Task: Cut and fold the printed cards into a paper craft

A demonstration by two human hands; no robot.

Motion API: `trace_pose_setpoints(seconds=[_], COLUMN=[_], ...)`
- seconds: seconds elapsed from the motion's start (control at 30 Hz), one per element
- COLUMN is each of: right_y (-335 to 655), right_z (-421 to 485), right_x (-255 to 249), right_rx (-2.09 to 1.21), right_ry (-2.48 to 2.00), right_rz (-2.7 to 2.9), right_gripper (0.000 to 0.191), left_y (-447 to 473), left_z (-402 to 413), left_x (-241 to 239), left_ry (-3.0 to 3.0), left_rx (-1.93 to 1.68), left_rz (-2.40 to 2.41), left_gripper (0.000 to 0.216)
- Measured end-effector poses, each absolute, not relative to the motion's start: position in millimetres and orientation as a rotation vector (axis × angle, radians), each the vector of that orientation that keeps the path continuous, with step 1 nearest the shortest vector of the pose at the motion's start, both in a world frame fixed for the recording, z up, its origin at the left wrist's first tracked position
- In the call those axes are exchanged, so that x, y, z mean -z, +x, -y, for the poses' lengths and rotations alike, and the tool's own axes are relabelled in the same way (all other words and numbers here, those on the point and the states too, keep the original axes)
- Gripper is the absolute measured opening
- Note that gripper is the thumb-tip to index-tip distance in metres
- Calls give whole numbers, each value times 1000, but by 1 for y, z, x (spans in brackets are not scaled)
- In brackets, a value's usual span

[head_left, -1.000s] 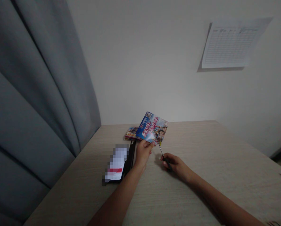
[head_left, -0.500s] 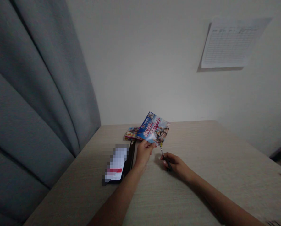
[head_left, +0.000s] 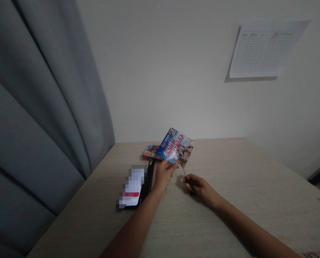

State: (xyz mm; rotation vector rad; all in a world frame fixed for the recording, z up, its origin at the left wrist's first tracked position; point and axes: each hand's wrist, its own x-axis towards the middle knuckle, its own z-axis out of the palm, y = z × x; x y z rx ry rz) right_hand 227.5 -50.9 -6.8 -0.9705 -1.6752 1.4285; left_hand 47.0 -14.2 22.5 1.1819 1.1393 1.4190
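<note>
Leaflet [head_left: 176, 146] edge pinched in left hand [head_left: 162, 175], slim tool [head_left: 185, 176] clamped in right hand [head_left: 200, 188], table [head_left: 256, 179] wide rightward

glossy paper leaflet [head_left: 176, 146], matt wood-grain table [head_left: 243, 186]

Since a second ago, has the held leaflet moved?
Yes, slightly: the leaflet in the left hand has shifted right, relative to the booklets lying on the table.

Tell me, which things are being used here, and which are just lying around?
In use:
- leaflet, held up by the left hand
- scissors in the right hand, blades at the leaflet's lower edge

Lying about:
- phone on the table
- booklet behind the leaflet
- sheet on the wall
- curtain
</note>
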Motion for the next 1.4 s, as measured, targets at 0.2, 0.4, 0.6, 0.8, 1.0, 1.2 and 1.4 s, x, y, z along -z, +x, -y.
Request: trace_pose_setpoints(seconds=[0.2, 0.4, 0.6, 0.8, 1.0, 1.2, 1.4], right_y=[228, 228, 228, 228, 227, 229, 230], right_z=[50, 50, 48, 49, 49, 46, 47], right_x=[9, 9, 15, 13, 11, 15, 17], right_rx=[-1420, -1420, -1437, -1453, -1423, -1400, -1415], right_ry=[-980, -967, -936, -924, -938, -932, -929], right_rz=[1692, 1687, 1658, 1642, 1638, 1669, 1669], right_gripper=[36, 36, 35, 36, 36, 34, 33], left_y=[47, 47, 47, 47, 49, 50, 50], left_z=[15, 15, 14, 14, 16, 16, 17], left_x=[-24, -23, -24, -25, -23, -24, -24], left_ry=[1181, 1192, 1167, 1160, 1159, 1163, 1150], left_rx=[-1415, -1410, -1388, -1366, -1322, -1332, -1334], left_rz=[-1147, -1156, -1153, -1141, -1124, -1129, -1127], left_gripper=[29, 28, 31, 27, 30, 30, 27])
